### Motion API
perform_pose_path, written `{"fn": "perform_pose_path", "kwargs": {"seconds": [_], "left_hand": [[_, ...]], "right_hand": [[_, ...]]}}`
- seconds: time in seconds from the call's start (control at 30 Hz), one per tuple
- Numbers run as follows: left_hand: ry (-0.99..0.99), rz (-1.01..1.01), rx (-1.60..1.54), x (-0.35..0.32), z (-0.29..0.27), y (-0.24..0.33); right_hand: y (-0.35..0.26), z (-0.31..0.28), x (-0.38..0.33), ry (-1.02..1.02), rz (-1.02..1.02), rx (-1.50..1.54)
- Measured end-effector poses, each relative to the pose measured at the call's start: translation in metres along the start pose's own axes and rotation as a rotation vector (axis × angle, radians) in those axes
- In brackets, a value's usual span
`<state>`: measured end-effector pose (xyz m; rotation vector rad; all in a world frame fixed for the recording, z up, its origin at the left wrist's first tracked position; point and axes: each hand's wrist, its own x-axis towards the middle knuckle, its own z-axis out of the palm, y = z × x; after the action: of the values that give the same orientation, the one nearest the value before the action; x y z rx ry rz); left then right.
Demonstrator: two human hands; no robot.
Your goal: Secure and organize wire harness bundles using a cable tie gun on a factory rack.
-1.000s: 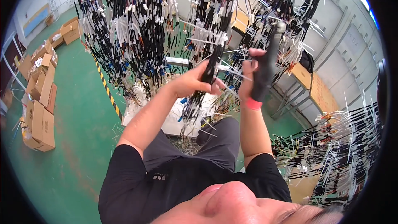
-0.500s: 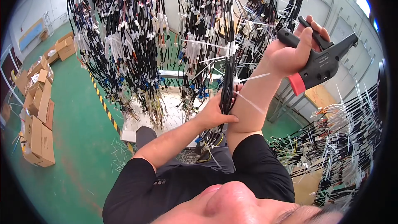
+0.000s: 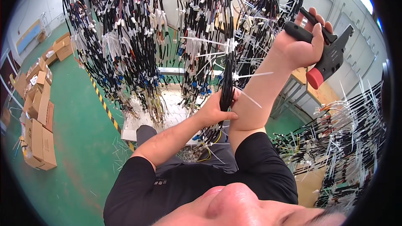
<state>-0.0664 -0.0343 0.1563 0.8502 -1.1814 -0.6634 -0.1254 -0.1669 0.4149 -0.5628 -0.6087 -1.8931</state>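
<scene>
Left hand (image 3: 215,111): fingers wrapped tight around a black cable bundle (image 3: 227,79), gripping it low on its hanging length, just beside the right forearm.
Right hand (image 3: 302,44): raised high and to the right, grip closed around the handle of a black cable tie gun (image 3: 324,52) with a red knob at its lower end.
Cable bundle: hangs upright among many others; white cable ties (image 3: 251,75) stick out sideways from it near the right forearm.
Hanging harnesses (image 3: 125,46): rows of black wires with white ties and connectors fill the upper part of the view.
Right side: more black wire harnesses (image 3: 351,142) with white ties, spread out low.
Floor (image 3: 79,142): green, with a yellow and black striped line (image 3: 102,100).
Left edge: stacked cardboard boxes (image 3: 37,129) on the floor.
</scene>
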Motion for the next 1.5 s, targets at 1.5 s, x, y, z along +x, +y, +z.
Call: {"fn": "perform_pose_path", "kwargs": {"seconds": [1.5], "left_hand": [[0.328, -0.384, 0.048, -0.047, -0.107, 0.076]], "right_hand": [[-0.019, -0.119, -0.028, -1.927, 0.863, -0.662]]}}
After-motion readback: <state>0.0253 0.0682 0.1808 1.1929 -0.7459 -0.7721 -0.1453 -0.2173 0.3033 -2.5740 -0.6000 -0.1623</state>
